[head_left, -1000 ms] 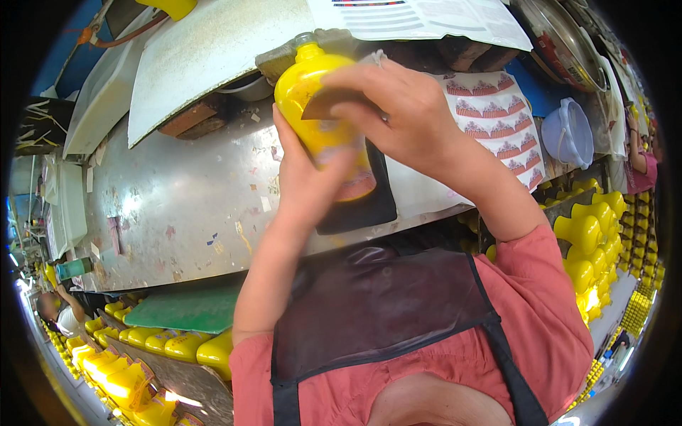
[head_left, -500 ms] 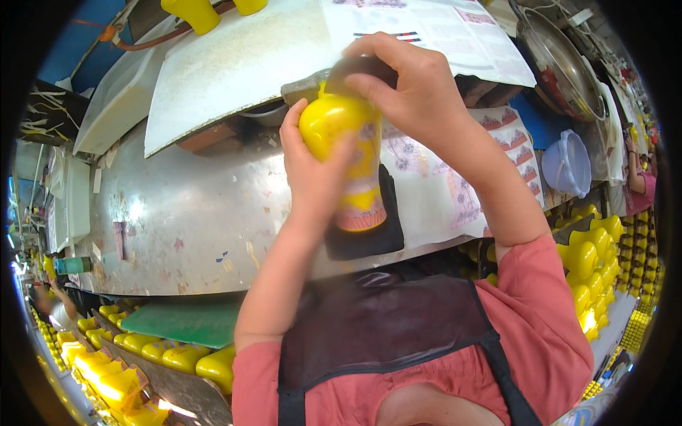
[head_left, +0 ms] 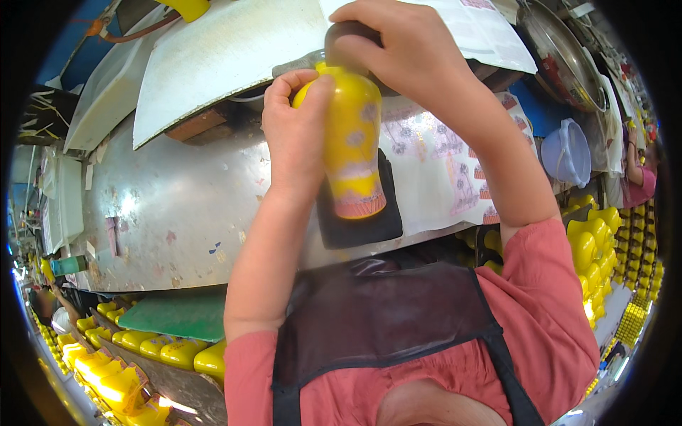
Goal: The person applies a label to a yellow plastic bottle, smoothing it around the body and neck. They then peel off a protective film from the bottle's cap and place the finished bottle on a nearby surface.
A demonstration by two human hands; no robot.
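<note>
A glossy yellow vase (head_left: pixel 353 121) with purple flower decals and a pink patterned band stands over a folded black cloth (head_left: pixel 355 234), leaning away from me. My left hand (head_left: pixel 295 131) is closed on its left shoulder, thumb near the neck. My right hand (head_left: pixel 408 46) grips a dark, rounded pad (head_left: pixel 348 41) at the vase's top; its exact kind is unclear. Behind the neck lies a grey rounded piece (head_left: pixel 297 65), partly hidden. To the right, printed decal sheets (head_left: pixel 430 177) with purple flowers and pink motifs lie on the metal table (head_left: pixel 170 206).
A white board (head_left: pixel 227 53) rests on bricks at the table's back. A pale blue bucket (head_left: pixel 567 153) and large metal pan (head_left: pixel 561 57) stand right. Several yellow vases (head_left: pixel 177 353) lie below the table's front edge beside a green board (head_left: pixel 177 317). Another person (head_left: pixel 639 181) is far right.
My left hand has slid from across the vase's front to its upper left shoulder. My right hand and the dark pad appear a little farther up; the view has shifted slightly.
</note>
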